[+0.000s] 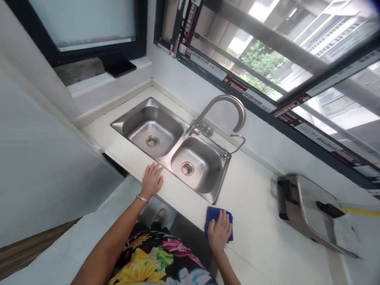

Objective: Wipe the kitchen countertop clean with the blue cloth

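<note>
My right hand (pixel 220 230) lies on top of a folded blue cloth (pixel 211 213), pressing it flat against the white countertop (pixel 255 221) near its front edge. The fingers of that hand are spread over the cloth, not wrapped round it. Further left, my left hand (pixel 152 180) rests open on the counter's front strip, fingertips close to the rim of the sink. The stainless double sink (pixel 169 160) has two basins, each with a drain in its floor. A curved faucet (pixel 221 99) rises behind the basins, its spout above the right one.
A steel-sided appliance (pixel 317 213) with a lid and black handle stands at the right against the wall. A thin bent metal spout (pixel 239 143) rises at the sink's right back corner. A dark phone-like slab (pixel 120 68) lies on the sill. Windows run along the back.
</note>
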### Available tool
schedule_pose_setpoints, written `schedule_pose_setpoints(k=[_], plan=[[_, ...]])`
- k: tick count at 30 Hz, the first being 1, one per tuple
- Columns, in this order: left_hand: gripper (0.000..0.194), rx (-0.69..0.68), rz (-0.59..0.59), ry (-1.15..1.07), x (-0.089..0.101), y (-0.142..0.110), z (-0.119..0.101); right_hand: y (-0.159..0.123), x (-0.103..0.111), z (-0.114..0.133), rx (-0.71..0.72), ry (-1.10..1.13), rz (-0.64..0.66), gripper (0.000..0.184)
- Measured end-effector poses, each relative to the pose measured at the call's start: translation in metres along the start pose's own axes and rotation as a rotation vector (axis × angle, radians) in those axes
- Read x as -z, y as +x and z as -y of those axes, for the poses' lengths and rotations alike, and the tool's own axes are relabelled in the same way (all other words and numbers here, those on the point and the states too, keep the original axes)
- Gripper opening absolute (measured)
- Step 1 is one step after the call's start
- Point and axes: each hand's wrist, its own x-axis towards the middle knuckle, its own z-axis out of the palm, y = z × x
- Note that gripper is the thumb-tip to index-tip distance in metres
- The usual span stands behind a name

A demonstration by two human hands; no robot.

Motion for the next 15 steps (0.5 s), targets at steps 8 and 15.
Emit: schedule_pose_setpoints(k=[8, 15], plan=[[0.036, 0.035, 0.02, -0.472, 0.045, -0.149, 0.063, 0.014, -0.008, 0.101, 0.327, 0.074, 0.113, 0.066], [0.038, 1.28, -0.192, -0.606, 0.08, -0.331, 0.151, 0.057, -0.02, 0.231, 0.526, 0.127, 0.164, 0.067]])
